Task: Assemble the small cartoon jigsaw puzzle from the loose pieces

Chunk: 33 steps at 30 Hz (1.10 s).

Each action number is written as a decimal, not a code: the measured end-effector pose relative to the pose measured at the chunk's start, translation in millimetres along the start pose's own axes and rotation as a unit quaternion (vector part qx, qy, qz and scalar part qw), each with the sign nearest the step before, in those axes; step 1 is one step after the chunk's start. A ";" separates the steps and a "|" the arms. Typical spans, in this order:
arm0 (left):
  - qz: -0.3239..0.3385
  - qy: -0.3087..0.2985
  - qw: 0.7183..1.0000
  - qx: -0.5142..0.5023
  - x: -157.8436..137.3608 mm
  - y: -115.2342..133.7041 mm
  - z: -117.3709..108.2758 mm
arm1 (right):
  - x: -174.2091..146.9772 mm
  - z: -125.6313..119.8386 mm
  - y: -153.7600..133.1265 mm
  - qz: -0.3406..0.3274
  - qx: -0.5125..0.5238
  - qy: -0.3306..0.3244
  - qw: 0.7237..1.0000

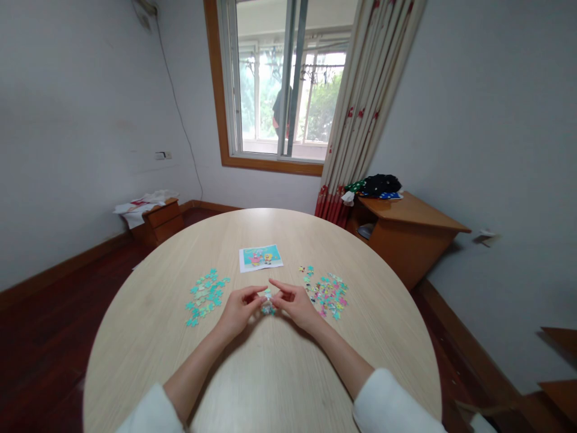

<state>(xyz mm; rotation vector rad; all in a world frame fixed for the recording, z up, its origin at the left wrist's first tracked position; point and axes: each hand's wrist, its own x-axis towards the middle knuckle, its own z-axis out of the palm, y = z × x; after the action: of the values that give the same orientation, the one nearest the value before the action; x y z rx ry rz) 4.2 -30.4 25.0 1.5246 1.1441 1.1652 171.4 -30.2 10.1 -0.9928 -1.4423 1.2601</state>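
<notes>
Both my hands meet over the middle of the round table, above a small cluster of jigsaw pieces. My left hand has thumb and forefinger pinched at the cluster's left side. From the right, my right hand pinches at the same spot, its forefinger raised. Pale jigsaw pieces show between the fingertips, partly hidden by them. Loose teal jigsaw pieces lie spread to the left of my left hand. Mixed pink, yellow and teal jigsaw pieces lie just beyond my right hand. Behind the hands rests a printed cartoon picture.
The round wooden table fills the foreground. At the right back stands a brown desk with dark clothes on it. A low cabinet with papers is at the left. A person shows beyond the window.
</notes>
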 end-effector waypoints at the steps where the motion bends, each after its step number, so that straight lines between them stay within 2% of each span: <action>1: 0.002 0.002 1.000 0.004 0.1 -0.8 0.1 | 0.0 0.1 0.3 -0.002 0.002 0.001 1.000; 8: 0.021 -0.003 0.999 0.031 0.1 -1.0 0.4 | 0.9 0.6 3.3 -0.032 0.016 0.007 0.999; 33: 0.028 0.015 0.999 0.015 -0.4 -0.3 1.5 | 1.0 1.8 0.7 -0.040 0.014 0.020 0.999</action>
<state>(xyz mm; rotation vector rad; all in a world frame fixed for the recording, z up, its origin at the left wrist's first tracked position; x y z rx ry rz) 5.6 -30.9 24.4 1.5754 1.1489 1.2169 169.4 -29.5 9.5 -0.9263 -1.4160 1.1933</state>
